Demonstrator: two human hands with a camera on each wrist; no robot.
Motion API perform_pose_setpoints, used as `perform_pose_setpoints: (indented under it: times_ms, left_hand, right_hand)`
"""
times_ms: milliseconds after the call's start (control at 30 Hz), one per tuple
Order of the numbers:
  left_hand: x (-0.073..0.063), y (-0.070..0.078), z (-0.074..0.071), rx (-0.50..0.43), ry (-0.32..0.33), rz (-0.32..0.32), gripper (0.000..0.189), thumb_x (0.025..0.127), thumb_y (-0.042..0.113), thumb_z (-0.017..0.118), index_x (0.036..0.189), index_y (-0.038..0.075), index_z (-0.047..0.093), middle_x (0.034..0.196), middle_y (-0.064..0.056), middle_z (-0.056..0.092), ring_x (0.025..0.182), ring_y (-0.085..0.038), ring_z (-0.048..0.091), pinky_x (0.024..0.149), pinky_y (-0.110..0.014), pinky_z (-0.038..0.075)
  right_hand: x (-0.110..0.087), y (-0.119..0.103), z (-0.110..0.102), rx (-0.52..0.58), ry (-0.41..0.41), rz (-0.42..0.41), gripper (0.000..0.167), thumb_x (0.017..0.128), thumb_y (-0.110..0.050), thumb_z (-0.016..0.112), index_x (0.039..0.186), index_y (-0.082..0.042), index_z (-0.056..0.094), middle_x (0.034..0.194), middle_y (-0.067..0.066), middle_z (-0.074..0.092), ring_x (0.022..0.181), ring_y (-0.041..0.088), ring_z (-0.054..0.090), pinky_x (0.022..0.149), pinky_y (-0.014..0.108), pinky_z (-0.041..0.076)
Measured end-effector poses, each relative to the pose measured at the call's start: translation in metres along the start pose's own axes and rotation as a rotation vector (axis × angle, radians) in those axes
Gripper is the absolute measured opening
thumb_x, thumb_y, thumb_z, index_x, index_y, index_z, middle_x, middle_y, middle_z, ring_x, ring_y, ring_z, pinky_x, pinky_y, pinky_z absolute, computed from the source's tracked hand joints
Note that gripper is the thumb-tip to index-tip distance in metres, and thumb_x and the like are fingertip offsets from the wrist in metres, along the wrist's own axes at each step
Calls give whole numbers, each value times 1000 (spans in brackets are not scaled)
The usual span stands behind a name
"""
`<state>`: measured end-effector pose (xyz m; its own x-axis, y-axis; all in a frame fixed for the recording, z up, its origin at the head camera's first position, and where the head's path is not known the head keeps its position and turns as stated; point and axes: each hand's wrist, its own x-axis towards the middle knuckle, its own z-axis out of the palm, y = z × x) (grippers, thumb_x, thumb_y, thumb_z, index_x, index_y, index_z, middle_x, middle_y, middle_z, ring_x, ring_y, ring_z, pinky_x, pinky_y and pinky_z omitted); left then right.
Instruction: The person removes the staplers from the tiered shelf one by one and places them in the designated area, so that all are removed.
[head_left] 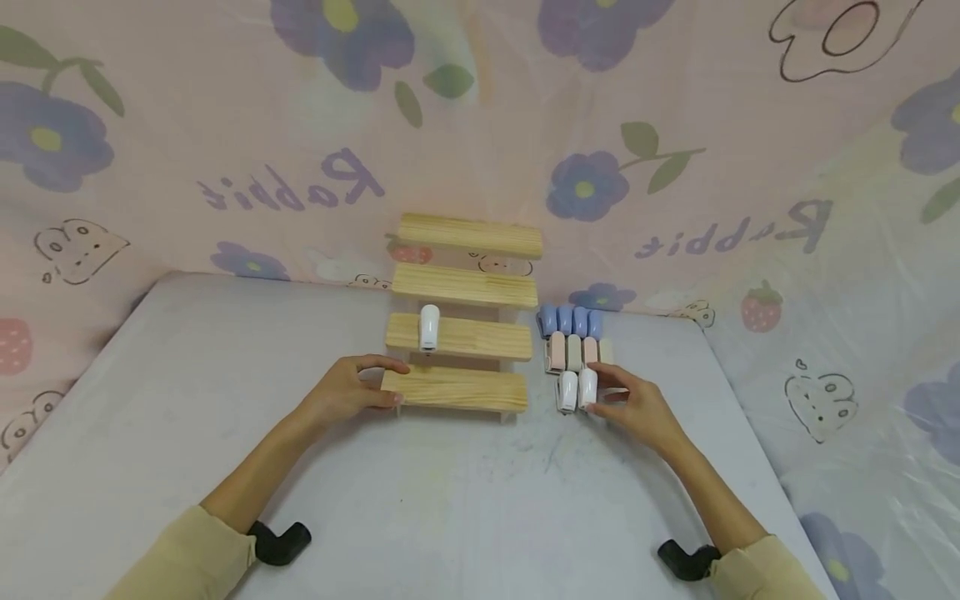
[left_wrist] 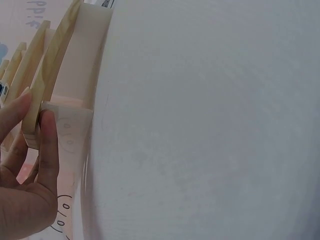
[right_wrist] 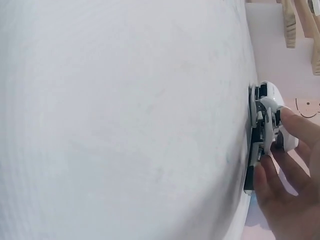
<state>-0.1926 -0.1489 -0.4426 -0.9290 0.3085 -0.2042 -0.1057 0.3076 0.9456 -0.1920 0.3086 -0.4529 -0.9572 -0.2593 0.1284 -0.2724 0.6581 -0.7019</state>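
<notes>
My left hand (head_left: pixel 348 388) grips the left end of the lowest board of a stepped wooden rack (head_left: pixel 457 389), thumb and fingers on either face in the left wrist view. One white mini stapler (head_left: pixel 429 327) stands on the second board from the bottom, towards its left. To the right of the rack, my right hand (head_left: pixel 633 406) pinches another white mini stapler (head_left: pixel 588 389) at the front of a group. Beside it is a further white mini stapler (head_left: pixel 567 392). The right wrist view shows the held stapler (right_wrist: pixel 287 140) side-on, its lower part overlapped by others.
Behind the white ones stand pink and pale green staplers (head_left: pixel 573 352), then a back row of blue staplers (head_left: pixel 572 320). The rack's upper boards (head_left: pixel 468 237) rise near the patterned curtain (head_left: pixel 480 150). A black angled piece (head_left: pixel 281 543) sits by each wrist on the white table (head_left: pixel 450 517).
</notes>
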Motion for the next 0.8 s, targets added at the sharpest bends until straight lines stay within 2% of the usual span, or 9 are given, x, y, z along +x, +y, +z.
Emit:
perform_pose_setpoints:
  times_ms: [400, 567, 800]
  left_hand:
    - [0, 0, 0, -9, -5, -4, 47, 82, 17, 83, 125, 9, 67, 147, -19, 46, 83, -21, 70, 80, -34, 54]
    - [0, -1, 1, -49, -3, -4, 47, 81, 13, 83, 125, 7, 67, 146, -19, 47, 82, -20, 70, 79, -36, 56]
    - [1, -1, 0, -35, -9, 8, 47, 81, 14, 83, 124, 7, 67, 140, -20, 53, 83, -20, 70, 79, -38, 56]
  right_hand:
    - [-2, 6, 8, -18, -11, 61, 62, 81, -11, 83, 136, -7, 56, 117, 17, 66, 103, 31, 65, 88, 43, 53]
    - [-3, 8, 9, -29, -12, 83, 63, 81, -14, 83, 138, -9, 55, 117, 16, 65, 103, 30, 64, 89, 43, 52]
    - [-5, 8, 5, 25, -32, 91, 66, 83, -15, 82, 142, -8, 53, 124, 19, 63, 105, 33, 64, 90, 42, 52]
